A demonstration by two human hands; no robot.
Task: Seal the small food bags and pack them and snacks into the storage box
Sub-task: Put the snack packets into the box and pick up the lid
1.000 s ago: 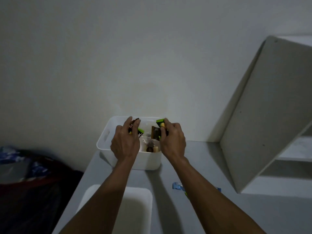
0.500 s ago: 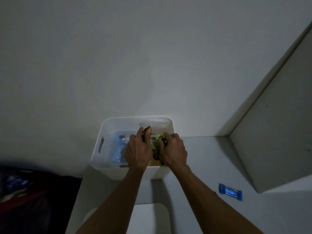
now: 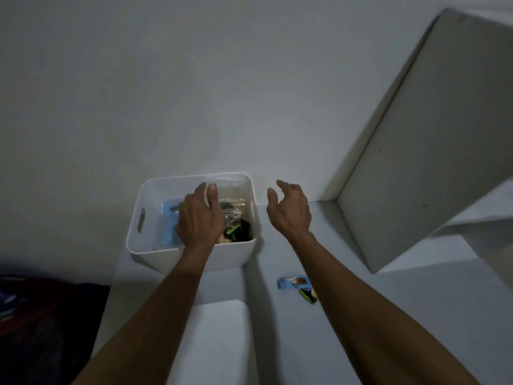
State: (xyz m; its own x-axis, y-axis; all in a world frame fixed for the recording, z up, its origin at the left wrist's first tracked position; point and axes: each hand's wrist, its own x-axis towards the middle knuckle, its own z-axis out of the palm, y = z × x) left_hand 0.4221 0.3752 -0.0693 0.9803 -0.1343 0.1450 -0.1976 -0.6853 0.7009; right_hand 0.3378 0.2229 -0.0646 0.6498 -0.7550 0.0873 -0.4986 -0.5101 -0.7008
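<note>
Your left hand (image 3: 200, 218) hovers over the storage box (image 3: 155, 190), grip relaxed and empty; your right hand (image 3: 291, 211), fingers apart, hangs beside it above the worktop (image 3: 388, 315).

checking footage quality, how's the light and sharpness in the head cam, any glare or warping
Head view: dim, flat light, the left hand slightly motion-blurred over the storage box; the clear bag in it catches faint glare; wide-angle warping tilts the shelf unit; the dark heap at lower left is lost in shadow.
</note>
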